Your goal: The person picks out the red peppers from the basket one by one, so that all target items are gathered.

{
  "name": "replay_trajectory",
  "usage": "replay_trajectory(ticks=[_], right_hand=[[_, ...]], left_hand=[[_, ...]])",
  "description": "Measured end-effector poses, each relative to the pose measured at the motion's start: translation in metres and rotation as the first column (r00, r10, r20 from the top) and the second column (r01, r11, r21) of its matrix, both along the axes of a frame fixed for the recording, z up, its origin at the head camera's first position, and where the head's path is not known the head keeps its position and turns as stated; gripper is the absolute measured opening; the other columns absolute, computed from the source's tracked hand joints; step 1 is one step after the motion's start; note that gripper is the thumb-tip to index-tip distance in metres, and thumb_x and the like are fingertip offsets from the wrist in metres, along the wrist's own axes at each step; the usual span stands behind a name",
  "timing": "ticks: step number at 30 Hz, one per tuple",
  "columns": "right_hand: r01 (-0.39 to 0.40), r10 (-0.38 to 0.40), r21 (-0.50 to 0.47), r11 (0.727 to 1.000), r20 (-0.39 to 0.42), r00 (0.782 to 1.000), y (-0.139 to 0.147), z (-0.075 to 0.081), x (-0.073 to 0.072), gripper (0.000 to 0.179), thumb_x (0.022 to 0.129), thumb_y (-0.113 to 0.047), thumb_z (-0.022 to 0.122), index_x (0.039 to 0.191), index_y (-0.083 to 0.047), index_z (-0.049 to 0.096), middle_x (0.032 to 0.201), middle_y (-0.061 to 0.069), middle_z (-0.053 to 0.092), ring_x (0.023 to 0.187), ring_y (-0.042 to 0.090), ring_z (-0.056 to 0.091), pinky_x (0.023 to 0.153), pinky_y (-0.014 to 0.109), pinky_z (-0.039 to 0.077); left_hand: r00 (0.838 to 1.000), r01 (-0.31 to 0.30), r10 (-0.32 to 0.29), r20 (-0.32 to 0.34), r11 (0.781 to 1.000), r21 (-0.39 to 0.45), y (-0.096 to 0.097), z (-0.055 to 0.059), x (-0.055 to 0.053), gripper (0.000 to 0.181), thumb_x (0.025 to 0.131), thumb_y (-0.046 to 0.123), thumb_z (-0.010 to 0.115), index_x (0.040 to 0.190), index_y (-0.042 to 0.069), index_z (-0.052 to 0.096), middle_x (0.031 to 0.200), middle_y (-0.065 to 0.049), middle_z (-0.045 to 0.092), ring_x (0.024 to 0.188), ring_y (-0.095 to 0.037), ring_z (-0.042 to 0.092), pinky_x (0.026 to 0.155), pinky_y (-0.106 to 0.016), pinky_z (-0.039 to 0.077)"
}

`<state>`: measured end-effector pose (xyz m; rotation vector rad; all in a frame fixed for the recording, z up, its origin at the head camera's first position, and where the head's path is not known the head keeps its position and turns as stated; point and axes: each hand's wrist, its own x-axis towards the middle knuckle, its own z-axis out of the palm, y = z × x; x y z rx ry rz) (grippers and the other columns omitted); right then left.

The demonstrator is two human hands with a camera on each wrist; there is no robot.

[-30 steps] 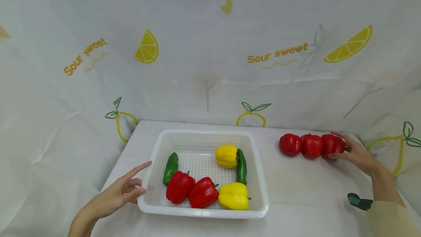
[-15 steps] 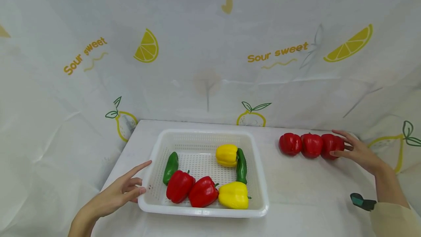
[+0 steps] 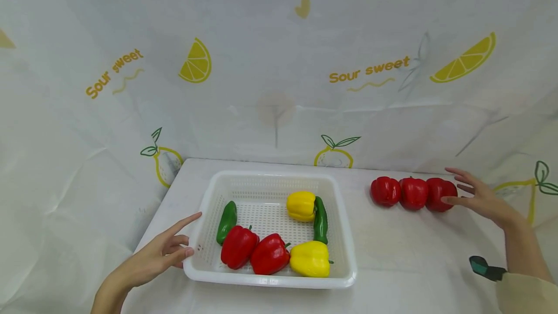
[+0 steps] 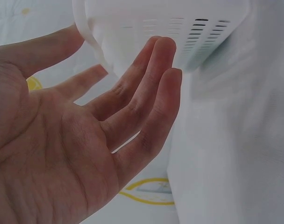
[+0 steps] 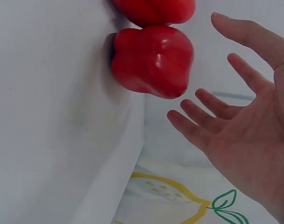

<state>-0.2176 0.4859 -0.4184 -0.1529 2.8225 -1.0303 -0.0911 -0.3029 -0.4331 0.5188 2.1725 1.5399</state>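
Note:
My right hand [image 3: 486, 201] is beside the rightmost red bell pepper [image 3: 441, 194], its fingers spread. In the right wrist view a gap shows between the fingertips and that pepper. Two more red bell peppers [image 3: 413, 193] stand to its left in a row, side by side. At the left end of the white plastic basket [image 3: 269, 281] my left hand [image 3: 150, 258] rests its thumb against the rim, with the other fingers loosely bent below, as the left wrist view shows. Inside the basket lie two red bell peppers [image 3: 269, 254], two yellow bell peppers [image 3: 310, 259] and two green peppers [image 3: 226, 222].
The basket stands on a white-covered table [image 3: 392, 251]. Behind it rises a white sheet [image 3: 261, 86] printed with lemons and lettering. A dark green and black piece [image 3: 487, 269] is by the right sleeve.
My right hand has drawn away to the right from the rightmost red bell pepper and its fingers have spread. The peppers stay in place. My left hand and the basket have not moved.

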Motion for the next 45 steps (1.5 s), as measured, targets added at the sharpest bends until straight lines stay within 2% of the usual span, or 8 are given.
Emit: replay_trajectory(ticks=[8,13,17,21,28,34,38,45], right_hand=[[-0.015,0.017,0.038,0.999,-0.063,0.998,-0.02,0.017,0.0,0.099,0.099,-0.021,0.077,0.173,-0.007,0.012,0.162,0.047,0.022,0.135,0.071,0.032,0.088,0.074,0.059],[-0.062,0.068,0.049,0.997,-0.137,0.988,-0.041,0.027,-0.001,0.096,0.095,-0.02,0.082,0.172,-0.013,0.023,0.161,0.032,0.034,0.131,0.034,0.05,0.078,0.034,0.065],[-0.14,0.14,0.016,0.99,-0.192,0.971,-0.062,0.039,-0.001,0.093,0.092,-0.014,0.084,0.168,-0.015,0.031,0.155,-0.004,0.044,0.119,-0.01,0.046,0.078,0.015,0.057],[-0.229,0.219,-0.015,0.973,-0.238,0.946,-0.087,0.052,0.0,0.088,0.09,-0.007,0.085,0.165,-0.01,0.037,0.147,-0.036,0.038,0.122,-0.019,0.047,0.084,0.012,0.057],[-0.343,0.328,-0.017,0.939,-0.258,0.909,-0.133,0.07,0.001,0.079,0.093,-0.01,0.084,0.162,-0.015,0.045,0.152,-0.034,0.043,0.127,-0.016,0.052,0.092,0.016,0.058],[-0.375,0.362,-0.003,0.927,-0.254,0.897,-0.165,0.079,0.003,0.076,0.095,-0.016,0.083,0.162,-0.02,0.047,0.161,-0.006,0.05,0.127,-0.016,0.055,0.093,0.018,0.059],[-0.389,0.38,0.008,0.921,-0.239,0.894,-0.185,0.086,0.006,0.072,0.097,-0.02,0.082,0.161,-0.023,0.048,0.165,0.005,0.05,0.135,0.011,0.065,0.099,0.021,0.059],[-0.437,0.422,-0.013,0.899,-0.239,0.875,-0.219,0.094,0.008,0.071,0.097,-0.021,0.082,0.16,-0.019,0.049,0.162,0.014,0.054,0.138,0.047,0.063,0.1,0.06,0.063]], left_hand=[[1.0,0.003,-0.003,0.0,1.0,0.004,0.0,0.001,0.0,0.077,0.113,0.012,0.057,0.175,0.015,0.012,0.126,-0.029,0.069,0.109,-0.011,0.076,0.088,-0.033,0.067],[1.0,0.008,-0.008,-0.003,1.0,0.007,0.0,0.001,0.0,0.077,0.113,0.012,0.057,0.175,0.014,0.012,0.126,-0.029,0.068,0.11,-0.01,0.075,0.087,-0.033,0.067],[1.0,0.003,-0.003,-0.001,1.0,0.003,0.0,0.001,0.001,0.077,0.113,0.012,0.057,0.175,0.014,0.012,0.127,-0.029,0.068,0.11,-0.009,0.075,0.088,-0.032,0.067],[1.0,-0.001,0.001,0.003,1.0,0.004,0.0,0.001,0.001,0.077,0.113,0.012,0.057,0.175,0.014,0.011,0.128,-0.03,0.068,0.111,-0.009,0.075,0.088,-0.032,0.067],[1.0,-0.014,0.014,0.026,1.0,-0.001,0.001,0.0,-0.001,0.078,0.113,0.014,0.057,0.175,0.013,0.011,0.13,-0.03,0.067,0.11,-0.01,0.075,0.088,-0.031,0.067],[0.999,-0.015,0.015,0.03,1.0,0.009,0.0,-0.001,0.0,0.078,0.112,0.014,0.058,0.175,0.013,0.01,0.13,-0.031,0.067,0.109,-0.011,0.075,0.088,-0.031,0.067],[1.0,-0.01,0.009,0.026,1.0,0.014,0.0,-0.001,0.0,0.078,0.113,0.013,0.057,0.175,0.012,0.01,0.128,-0.031,0.067,0.109,-0.011,0.076,0.088,-0.031,0.067],[1.0,-0.004,0.004,0.021,1.0,0.021,0.0,-0.001,0.001,0.078,0.113,0.012,0.057,0.175,0.012,0.01,0.126,-0.03,0.068,0.108,-0.012,0.076,0.088,-0.031,0.067]])
